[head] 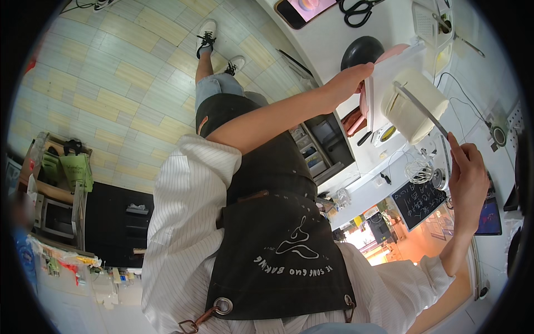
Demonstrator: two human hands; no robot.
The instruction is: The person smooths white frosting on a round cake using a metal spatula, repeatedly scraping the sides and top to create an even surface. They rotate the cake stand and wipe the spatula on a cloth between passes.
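My left hand (353, 82) pinches the near edge of a square white board (386, 69), above a pink round piece that looks like a turntable (393, 51). On the board stands a tall round cake (421, 100) coated in pale cream, with an uneven patch on its left side. My right hand (468, 175) grips the end of a metal palette knife (423, 107), index finger extended along it. The blade lies across the cake; whether it touches the cream all along cannot be told. A black rounded bowl or dome (362, 52) is beside my left hand.
Black-handled scissors (356, 14) and a phone (306, 10) lie on the white counter (329, 46). A white rack (443, 35) holds tools behind the cake. A wire whisk (418, 172) hangs by a mixer, near a chalkboard (419, 204) bearing writing. Another person's legs (204, 69) show at the top.
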